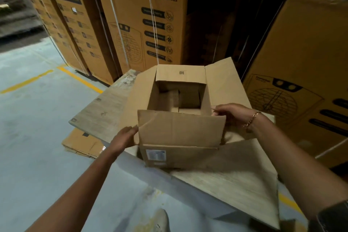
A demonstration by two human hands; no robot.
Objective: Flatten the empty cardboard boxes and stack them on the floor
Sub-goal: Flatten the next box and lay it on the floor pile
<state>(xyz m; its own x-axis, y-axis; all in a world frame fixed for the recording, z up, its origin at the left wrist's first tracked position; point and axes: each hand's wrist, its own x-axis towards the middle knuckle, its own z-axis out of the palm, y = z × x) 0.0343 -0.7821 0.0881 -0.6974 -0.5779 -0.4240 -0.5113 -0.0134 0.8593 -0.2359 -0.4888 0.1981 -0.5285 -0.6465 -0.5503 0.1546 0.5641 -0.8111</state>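
Note:
An open brown cardboard box [178,133] stands on a wooden board [105,111], its top flaps spread outward and its inside empty apart from folded bottom flaps. My left hand [125,137] grips the left edge of the near flap. At the box's right rim, where the near flap meets the right flap, the fingers of my right hand [229,114] pinch the cardboard; that wrist wears a gold bracelet. A white label shows on the box's front wall.
Tall strapped Crompton appliance cartons [148,19] wall in the back and right. Flattened cardboard [82,144] lies on the floor under the board's left side. Grey concrete floor [33,137] with yellow lines spreads to the left. My shoe [162,220] shows at the bottom.

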